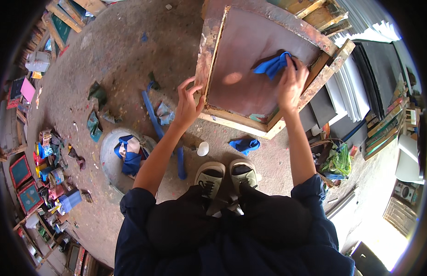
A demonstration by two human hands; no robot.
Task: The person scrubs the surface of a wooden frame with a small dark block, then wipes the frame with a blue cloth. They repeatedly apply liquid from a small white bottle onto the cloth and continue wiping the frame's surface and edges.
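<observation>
A wooden screen-printing frame with paint-stained edges is tilted up before me, its dark mesh facing me. At its left side, my left hand holds the frame's edge with curled fingers. My right hand pinches a crumpled blue cloth against the right part of the mesh. A round pinkish patch shows on the mesh, left of the cloth. On the floor below the frame lies another blue cloth, and a small white cup-like object is close to my shoes.
To my left stands a round basin with blue and pale rags inside. A blue strip and scraps lie on the stained floor. Paint tins and frames line the far left. At right are stacked sheets and a basket with a green plastic bag.
</observation>
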